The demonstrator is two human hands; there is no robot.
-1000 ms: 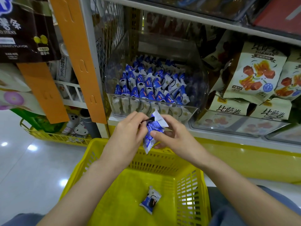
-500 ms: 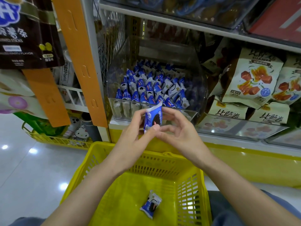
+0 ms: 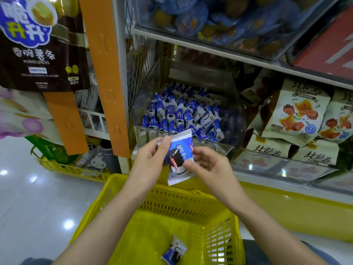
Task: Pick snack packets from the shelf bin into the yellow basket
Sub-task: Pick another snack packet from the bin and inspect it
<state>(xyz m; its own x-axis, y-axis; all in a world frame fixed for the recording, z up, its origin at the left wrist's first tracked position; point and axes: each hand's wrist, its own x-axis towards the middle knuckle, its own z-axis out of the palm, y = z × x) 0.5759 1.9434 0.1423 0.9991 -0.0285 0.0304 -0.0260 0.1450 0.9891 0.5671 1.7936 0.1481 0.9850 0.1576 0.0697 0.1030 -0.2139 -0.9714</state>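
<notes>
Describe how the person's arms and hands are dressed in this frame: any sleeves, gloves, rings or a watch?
Both hands are bare: no gloves on the left hand or the right hand, and no rings visible on the fingers. Both forearms are uncovered up to the frame's bottom edge, with no sleeve, watch or bracelet showing at either wrist. Nails look short and unpainted.

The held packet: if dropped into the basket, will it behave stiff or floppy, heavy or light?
The packet is probably light: fingertips of both hands hold it. Its thin edges look floppy, its middle firmer. It should land flat like the packet in the basket.
</notes>
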